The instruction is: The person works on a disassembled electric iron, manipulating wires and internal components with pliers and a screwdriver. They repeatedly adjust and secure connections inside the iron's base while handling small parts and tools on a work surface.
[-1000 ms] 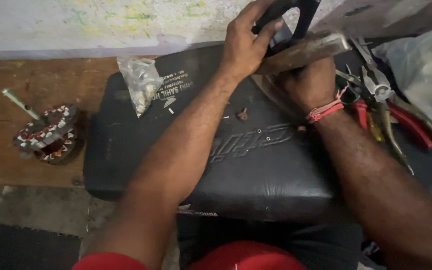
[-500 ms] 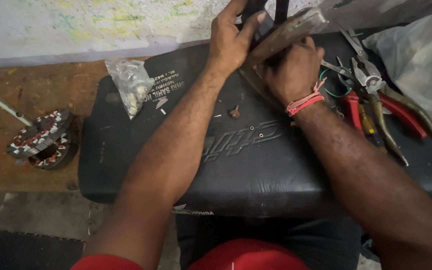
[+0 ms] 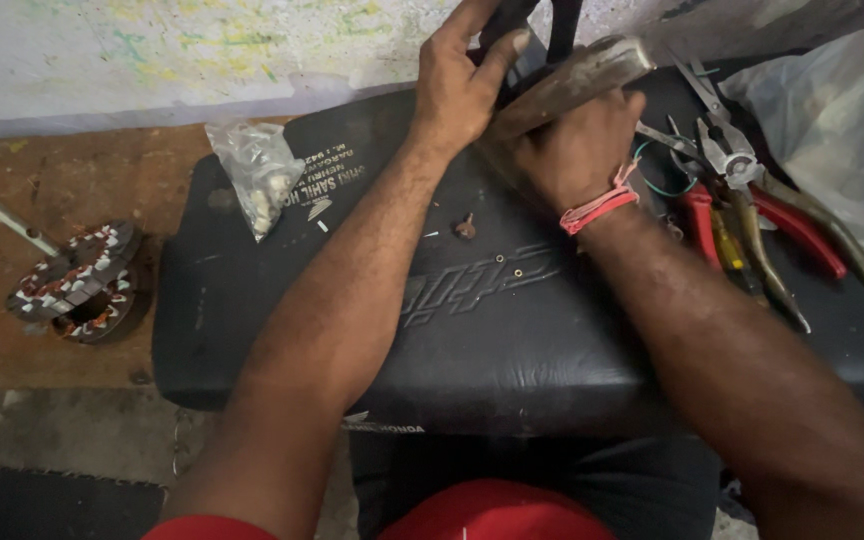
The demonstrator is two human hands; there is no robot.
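Your right hand (image 3: 577, 150) grips the hammer (image 3: 577, 80), its long handle slanting up toward the seat's (image 3: 512, 340) far edge, while your left hand (image 3: 462, 85) wraps the black part (image 3: 512, 15) just above.

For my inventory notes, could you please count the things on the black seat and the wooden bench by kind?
Red-handled pliers: 1
Plastic bag of small parts: 1
Wound stator: 1
Loose screw: 1
Hammer, in the right hand: 1
Dark part, held by the left hand: 1
Total: 6
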